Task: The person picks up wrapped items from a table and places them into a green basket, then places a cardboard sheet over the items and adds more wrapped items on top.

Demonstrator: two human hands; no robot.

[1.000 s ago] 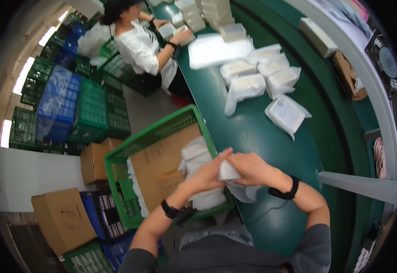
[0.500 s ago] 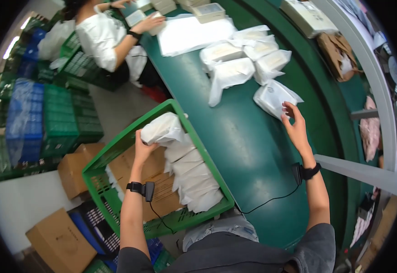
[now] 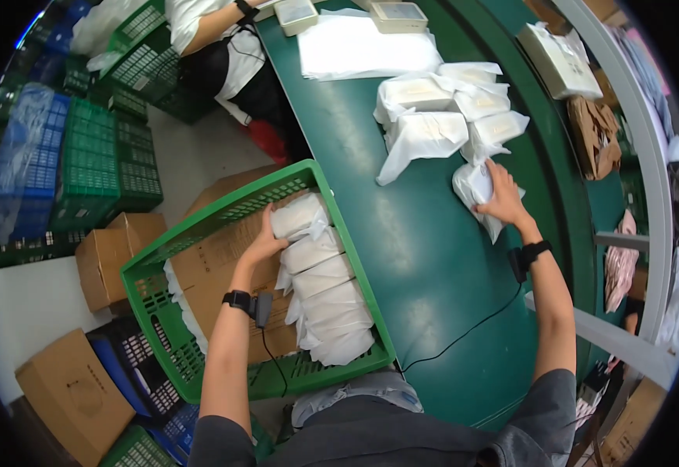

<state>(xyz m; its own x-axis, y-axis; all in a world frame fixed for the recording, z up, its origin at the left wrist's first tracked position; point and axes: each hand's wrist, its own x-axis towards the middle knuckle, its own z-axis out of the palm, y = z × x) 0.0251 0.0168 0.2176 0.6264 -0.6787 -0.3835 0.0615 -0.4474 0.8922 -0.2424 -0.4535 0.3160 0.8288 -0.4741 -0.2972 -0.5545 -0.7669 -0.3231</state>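
Note:
My left hand (image 3: 261, 240) is inside the green plastic crate (image 3: 138, 293), its fingers and thumb gripping the left end of a box wrapped in thin white sheeting (image 3: 300, 215). That box lies at the far end of a row of similar wrapped boxes (image 3: 330, 304) along the crate's right wall. On the green table (image 3: 426, 268), my right hand (image 3: 504, 198) curls over another white-wrapped box (image 3: 473, 187), fingers across its far right side and thumb on the near side. Several more wrapped boxes (image 3: 431, 131) stand grouped just beyond it.
White sheets (image 3: 359, 48) lie flat farther up the table, with unwrapped boxes (image 3: 398, 17) at their edge. A co-worker's arm (image 3: 219, 22) shows at the upper left. Brown cartons (image 3: 75, 393) and stacked crates (image 3: 90, 159) stand left. A grey metal post (image 3: 650, 140) rises at right.
My left hand has lowered the wrapped box into line with the crate's row. My right hand has closed onto the wrapped box on the table. The view has shifted slightly.

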